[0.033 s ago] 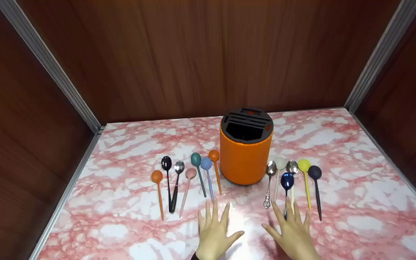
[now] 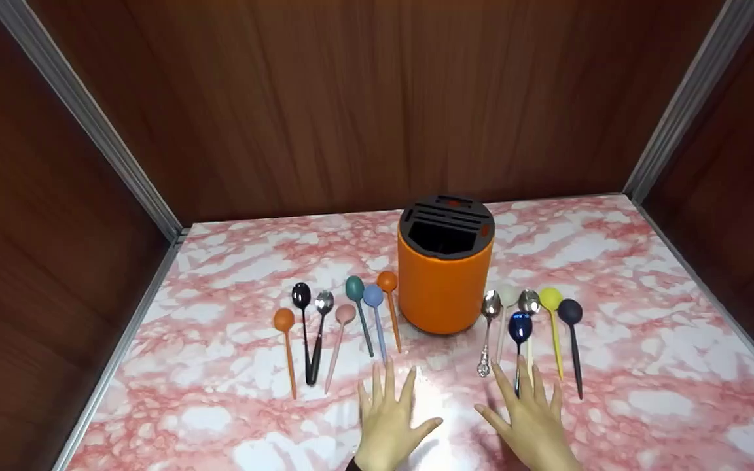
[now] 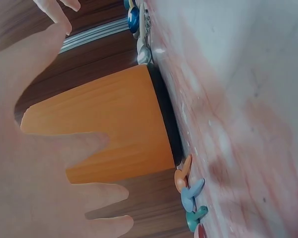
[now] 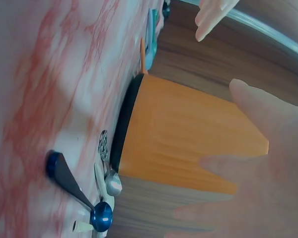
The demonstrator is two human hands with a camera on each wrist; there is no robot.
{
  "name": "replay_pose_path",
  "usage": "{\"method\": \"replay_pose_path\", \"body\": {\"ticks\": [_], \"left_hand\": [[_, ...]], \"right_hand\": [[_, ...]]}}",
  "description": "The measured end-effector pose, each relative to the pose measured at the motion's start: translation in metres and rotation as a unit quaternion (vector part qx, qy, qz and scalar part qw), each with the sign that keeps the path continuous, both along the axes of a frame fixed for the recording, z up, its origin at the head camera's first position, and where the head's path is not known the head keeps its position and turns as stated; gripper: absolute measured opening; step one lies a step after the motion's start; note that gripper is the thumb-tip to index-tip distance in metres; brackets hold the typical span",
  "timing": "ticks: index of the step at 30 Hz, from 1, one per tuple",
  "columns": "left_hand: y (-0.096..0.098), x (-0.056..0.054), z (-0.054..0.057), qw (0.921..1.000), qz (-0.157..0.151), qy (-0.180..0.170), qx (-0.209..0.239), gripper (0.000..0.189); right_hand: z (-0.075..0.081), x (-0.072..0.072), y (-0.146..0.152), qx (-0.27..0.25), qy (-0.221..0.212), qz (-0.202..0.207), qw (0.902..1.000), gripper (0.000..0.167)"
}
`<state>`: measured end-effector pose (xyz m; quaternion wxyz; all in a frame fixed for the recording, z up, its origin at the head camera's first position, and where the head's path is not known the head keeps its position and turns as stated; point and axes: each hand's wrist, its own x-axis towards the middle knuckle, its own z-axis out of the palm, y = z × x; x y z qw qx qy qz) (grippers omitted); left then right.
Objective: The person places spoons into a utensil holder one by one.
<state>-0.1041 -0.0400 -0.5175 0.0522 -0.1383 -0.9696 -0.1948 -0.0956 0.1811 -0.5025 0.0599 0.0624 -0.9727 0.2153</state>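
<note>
My left hand [image 2: 387, 418] is held above the table's front part, palm down and fingers spread, holding nothing. Its fingertips overlap the handle end of a light-blue spoon [image 2: 374, 297] in the head view. To the right, my right hand [image 2: 531, 418] is likewise spread and holds nothing. Its fingers partly cover the handles of a shiny blue spoon [image 2: 520, 327] and a silver-bowled spoon [image 2: 529, 302] with a pale handle. Beyond both hands stands an orange cylindrical utensil holder [image 2: 444, 294] with a slotted dark top. Both wrist views show the hands raised off the tabletop.
Left of the holder lie orange [image 2: 284, 320], black [image 2: 301, 296], black-handled silver [image 2: 324, 302], pink [image 2: 345, 314], green [image 2: 355, 288] and second orange [image 2: 387, 281] spoons. Right lie ornate silver [image 2: 491, 304], whitish [image 2: 508, 296], yellow [image 2: 551, 299] and dark [image 2: 571, 312] spoons. Wood-grain panels [image 2: 324, 104] enclose the table.
</note>
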Motion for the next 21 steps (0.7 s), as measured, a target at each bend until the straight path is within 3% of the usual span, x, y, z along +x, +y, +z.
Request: {"method": "replay_pose_path", "body": {"ticks": [5,11,16,21], "left_hand": [[0.001,-0.001,0.001,0.9998,-0.009,0.014,0.011,0.079],[-0.002,-0.004,0.003,0.9946,-0.041,0.085,0.045,0.056],[-0.008,-0.005,0.007,0.9892,-0.067,0.123,0.041,0.043],[-0.012,-0.005,0.01,0.9882,-0.089,0.12,0.035,0.037]], "right_hand": [[0.003,-0.001,0.005,-0.009,0.012,-0.003,0.9999,0.066],[0.012,-0.005,0.028,-0.014,0.05,0.014,0.9986,0.058],[0.022,-0.012,0.049,-0.024,0.02,0.013,0.9994,0.049],[0.025,-0.03,0.061,-0.07,-0.031,0.007,0.997,0.037]]}}
